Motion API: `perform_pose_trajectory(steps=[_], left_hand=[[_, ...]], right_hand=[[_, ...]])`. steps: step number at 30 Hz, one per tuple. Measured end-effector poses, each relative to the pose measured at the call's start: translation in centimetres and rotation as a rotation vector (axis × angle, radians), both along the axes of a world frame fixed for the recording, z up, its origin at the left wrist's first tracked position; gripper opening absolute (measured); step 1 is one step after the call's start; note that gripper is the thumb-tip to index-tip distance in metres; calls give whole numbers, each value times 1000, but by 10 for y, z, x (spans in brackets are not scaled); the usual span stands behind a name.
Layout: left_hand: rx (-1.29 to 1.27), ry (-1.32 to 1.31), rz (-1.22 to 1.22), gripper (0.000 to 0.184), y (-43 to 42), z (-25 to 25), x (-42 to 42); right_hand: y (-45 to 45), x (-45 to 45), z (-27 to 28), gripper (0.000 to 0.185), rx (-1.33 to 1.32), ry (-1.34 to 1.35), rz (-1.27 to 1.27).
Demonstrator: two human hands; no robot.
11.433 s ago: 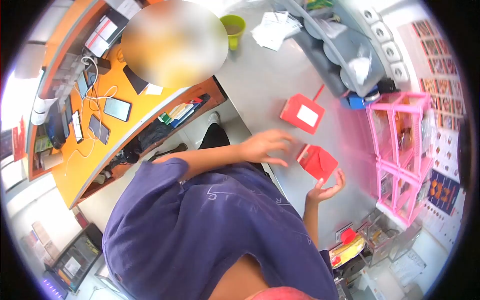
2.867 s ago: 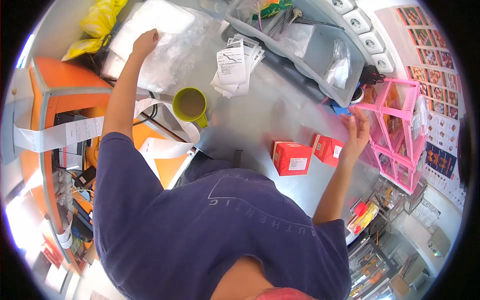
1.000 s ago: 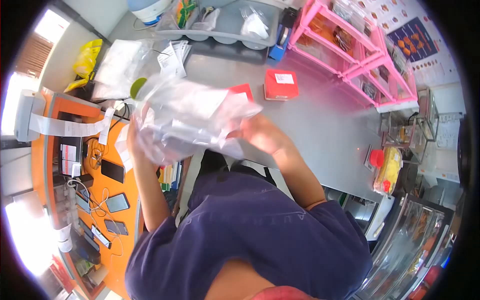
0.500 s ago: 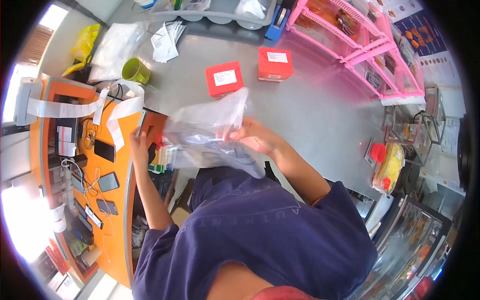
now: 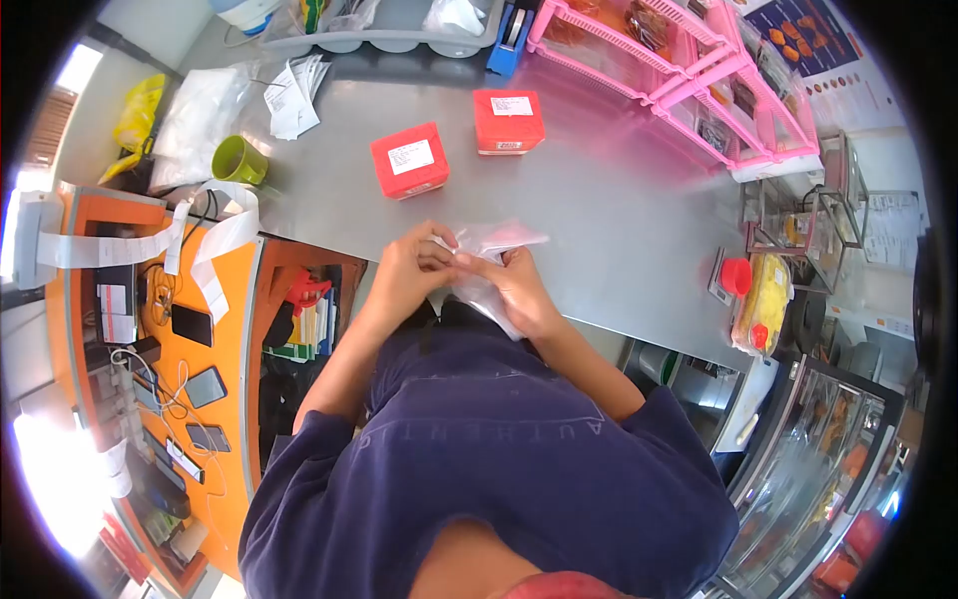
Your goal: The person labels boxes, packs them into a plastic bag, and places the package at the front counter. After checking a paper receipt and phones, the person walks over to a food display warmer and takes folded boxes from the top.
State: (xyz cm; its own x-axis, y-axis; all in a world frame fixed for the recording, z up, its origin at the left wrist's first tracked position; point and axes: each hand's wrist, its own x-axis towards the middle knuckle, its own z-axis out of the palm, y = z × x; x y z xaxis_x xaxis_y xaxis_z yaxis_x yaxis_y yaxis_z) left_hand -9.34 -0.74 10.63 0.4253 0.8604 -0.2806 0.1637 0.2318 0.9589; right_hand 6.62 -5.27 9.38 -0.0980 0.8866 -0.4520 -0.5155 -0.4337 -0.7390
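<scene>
A clear plastic bag (image 5: 483, 296) is between my hands at the table's front edge, close to my body. My left hand (image 5: 407, 272) is closed, fingers curled and pinching at the bag's left edge. From the other side my right hand (image 5: 519, 292) grips the bag, its thumb meeting the left fingertips. Part of the bag is hidden behind the fingers. Beyond the hands, two red boxes with white labels, a left one (image 5: 411, 162) and a right one (image 5: 509, 122), stand on the metal table (image 5: 609, 225), touched by neither hand.
A green cup (image 5: 239, 160), paper slips (image 5: 294, 97) and a stack of plastic bags (image 5: 205, 125) lie at the back left. A grey tray (image 5: 394, 40), blue tape dispenser (image 5: 511, 40) and pink rack (image 5: 689, 85) line the back. Phones (image 5: 193, 324) rest on the orange counter (image 5: 232, 399).
My left hand has come from the orange counter's edge to the bag and pinches it. The bag, spread wide before, is now gathered lower between both hands. The view has shifted slightly.
</scene>
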Motion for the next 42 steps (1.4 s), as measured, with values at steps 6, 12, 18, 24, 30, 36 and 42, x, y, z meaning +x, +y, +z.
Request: perform_pose_trajectory(steps=[6,12,18,24,30,36,42], left_hand=[[139,136,164,15,18,-17,-45],[62,-125,124,18,-2,-26,-47],[102,-73,159,16,-19,-27,-31],[139,63,151,14,-29,-26,-27],[96,-18,121,10,-32,-37,-30],[-208,-228,39,18,-35,-57,-25],[-1045,-841,222,31,-34,-72,-26]], right_hand=[[-8,61,-36,20,-6,224,72],[0,37,0,25,31,-80,-18],[4,19,12,39,125,-460,507],[6,9,-27,30,763,-1215,195],[-8,14,-42,14,-71,-8,145],[-39,7,-55,22,-166,-105,113],[-43,10,-49,9,-4,-170,-6]])
